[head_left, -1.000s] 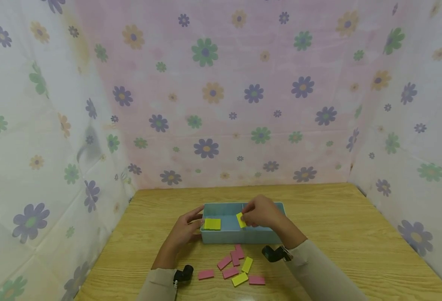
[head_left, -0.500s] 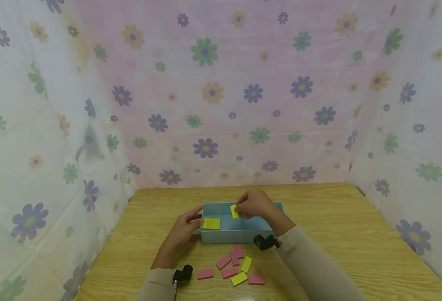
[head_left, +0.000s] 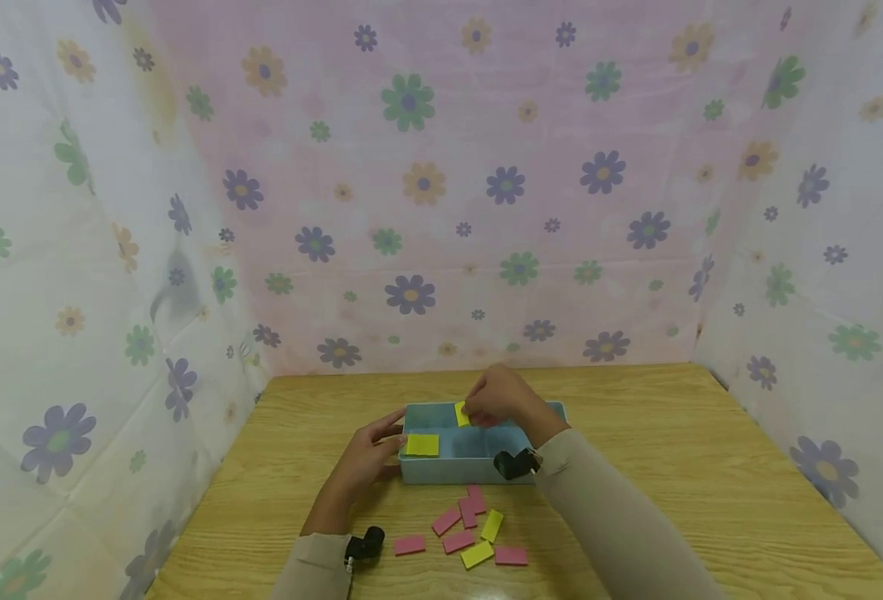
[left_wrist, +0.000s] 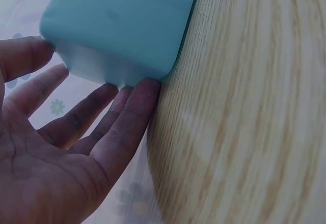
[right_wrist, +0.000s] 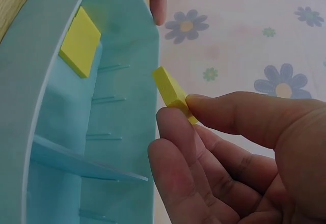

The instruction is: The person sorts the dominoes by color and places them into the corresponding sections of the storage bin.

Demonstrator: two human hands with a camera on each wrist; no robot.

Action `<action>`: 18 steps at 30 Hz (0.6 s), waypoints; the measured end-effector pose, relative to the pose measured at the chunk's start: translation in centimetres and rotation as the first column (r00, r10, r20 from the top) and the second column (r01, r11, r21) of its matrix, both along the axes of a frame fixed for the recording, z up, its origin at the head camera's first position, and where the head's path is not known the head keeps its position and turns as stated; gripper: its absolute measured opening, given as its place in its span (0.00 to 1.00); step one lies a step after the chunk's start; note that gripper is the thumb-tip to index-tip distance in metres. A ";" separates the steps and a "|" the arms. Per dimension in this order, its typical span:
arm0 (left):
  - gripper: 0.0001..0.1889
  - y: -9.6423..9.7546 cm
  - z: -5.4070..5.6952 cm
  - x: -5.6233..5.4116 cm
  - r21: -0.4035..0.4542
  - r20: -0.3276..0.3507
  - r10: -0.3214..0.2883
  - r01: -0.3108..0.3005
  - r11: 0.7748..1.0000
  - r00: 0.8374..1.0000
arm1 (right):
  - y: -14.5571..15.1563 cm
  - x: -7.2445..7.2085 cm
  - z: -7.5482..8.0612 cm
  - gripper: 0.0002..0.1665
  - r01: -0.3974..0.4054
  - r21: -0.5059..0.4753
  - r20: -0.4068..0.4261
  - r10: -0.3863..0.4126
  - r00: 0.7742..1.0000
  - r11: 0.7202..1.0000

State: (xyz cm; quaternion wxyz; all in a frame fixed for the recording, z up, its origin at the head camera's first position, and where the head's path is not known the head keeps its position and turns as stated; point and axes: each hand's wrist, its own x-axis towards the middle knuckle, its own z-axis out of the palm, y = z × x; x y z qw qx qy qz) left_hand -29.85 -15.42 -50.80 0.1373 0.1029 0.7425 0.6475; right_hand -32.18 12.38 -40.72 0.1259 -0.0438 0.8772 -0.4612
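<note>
Right hand (head_left: 503,393) pinches a yellow tile (head_left: 460,414); laid yellow tiles (head_left: 422,446) in the divided box (head_left: 441,472) sit at its eight o'clock, nearer the spread left hand (head_left: 368,457).

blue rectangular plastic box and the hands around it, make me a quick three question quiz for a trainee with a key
1. Which hand pinches a flat yellow rectangular block?
2. True or false: the left hand touches an end of the blue rectangular plastic box.
3. How many loose yellow blocks lie on the wood-grain table? A) one B) two C) five

Key: 1. the right hand; 2. true; 3. B
</note>
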 end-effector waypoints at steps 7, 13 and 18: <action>0.29 -0.1 -0.1 -0.1 -0.005 0.003 0.011 -0.011 1.000 1.000 | -0.8 -0.8 0.1 0.04 0.010 0.028 0.036 -0.011 0.999 1.000; 0.29 -0.1 -0.2 -0.1 -0.006 0.000 -0.002 0.002 1.000 1.000 | -1.8 -1.1 -0.5 0.04 0.039 0.067 0.078 -0.044 0.996 0.997; 0.29 -0.1 -0.1 -0.1 -0.005 -0.006 0.002 -0.002 1.000 1.000 | -2.7 -1.4 -1.1 0.05 0.044 0.146 0.080 -0.056 0.995 0.988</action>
